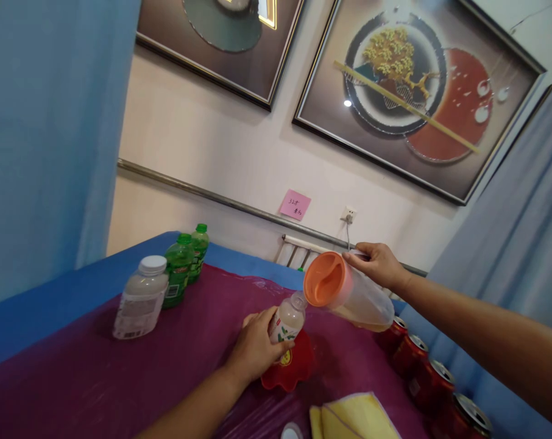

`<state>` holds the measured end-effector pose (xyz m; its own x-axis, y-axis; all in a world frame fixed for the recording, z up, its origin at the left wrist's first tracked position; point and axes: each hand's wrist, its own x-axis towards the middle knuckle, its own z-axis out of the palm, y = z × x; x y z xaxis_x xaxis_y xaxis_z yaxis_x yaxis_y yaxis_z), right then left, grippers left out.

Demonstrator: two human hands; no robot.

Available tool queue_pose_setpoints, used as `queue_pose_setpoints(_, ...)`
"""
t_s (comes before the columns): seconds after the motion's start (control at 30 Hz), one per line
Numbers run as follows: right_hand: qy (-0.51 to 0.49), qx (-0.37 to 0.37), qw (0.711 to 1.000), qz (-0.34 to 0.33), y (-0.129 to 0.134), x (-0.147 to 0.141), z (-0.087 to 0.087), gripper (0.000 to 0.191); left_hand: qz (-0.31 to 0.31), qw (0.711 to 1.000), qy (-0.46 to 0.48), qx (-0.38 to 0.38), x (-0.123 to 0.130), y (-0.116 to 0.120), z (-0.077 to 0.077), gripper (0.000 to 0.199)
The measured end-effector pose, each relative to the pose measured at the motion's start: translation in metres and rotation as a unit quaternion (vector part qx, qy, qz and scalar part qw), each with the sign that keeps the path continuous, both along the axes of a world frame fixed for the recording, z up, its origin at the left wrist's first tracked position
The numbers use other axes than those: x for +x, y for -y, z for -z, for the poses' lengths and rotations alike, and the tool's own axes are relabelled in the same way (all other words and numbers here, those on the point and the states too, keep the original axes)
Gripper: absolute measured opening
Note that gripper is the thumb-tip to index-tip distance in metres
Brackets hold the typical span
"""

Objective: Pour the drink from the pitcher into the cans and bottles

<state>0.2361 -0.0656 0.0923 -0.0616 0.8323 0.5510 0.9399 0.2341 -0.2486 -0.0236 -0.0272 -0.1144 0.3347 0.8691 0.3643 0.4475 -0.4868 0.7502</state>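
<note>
Our left hand (258,344) is wrapped round a small clear plastic bottle (287,320) with a printed label and an open round mouth; the thumb presses across its near side, while most fingertips are hidden behind it. It is over a red, scalloped dish (289,373), and we cannot tell whether the two touch. Our right hand (374,265) has its fingers curled tight about the handle of a translucent jug (370,302), tipped onto its side, pale liquid lying along its lower wall. Its smooth orange lid (325,280) is right by the bottle's mouth; whether they touch, we cannot tell. Around us, on glossy, wrinkled purple sheeting (198,366), are a folded yellow cloth (353,417), a row of shiny red cans (434,384), green-capped bottles (178,274) and a squarish, white-lidded jar (141,299).
</note>
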Motion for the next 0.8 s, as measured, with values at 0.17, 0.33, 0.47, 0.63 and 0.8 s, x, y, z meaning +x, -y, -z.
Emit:
queue_pose_setpoints(0.17, -0.008, 0.011, 1.0, -0.002, 0.0, 0.0, 0.001, 0.052, -0.003, 1.0, 0.015, 0.0, 0.0, -0.002, 0.003, 0.061)
queue_pose_setpoints(0.33, -0.111, 0.05, 0.993, 0.001, -0.001, 0.009, 0.012, 0.054, 0.034, 0.992, 0.11, -0.048, 0.002, -0.006, 0.004, 0.055)
queue_pose_setpoints(0.47, -0.322, 0.09, 0.942, 0.029, 0.001, 0.025, 0.045, 0.053, 0.052, 0.98, 0.172, -0.082, 0.002, -0.012, 0.001, 0.057)
queue_pose_setpoints(0.63, -0.511, 0.12, 0.849, 0.062, 0.01, 0.043, 0.103, 0.057, 0.061, 0.969, 0.215, -0.108, 0.001, -0.019, -0.001, 0.057)
queue_pose_setpoints(0.8, -0.574, 0.105, 0.81, 0.056, 0.016, 0.052, 0.137, 0.058, 0.055, 0.972, 0.204, -0.105, 0.001, -0.022, -0.001, 0.058)
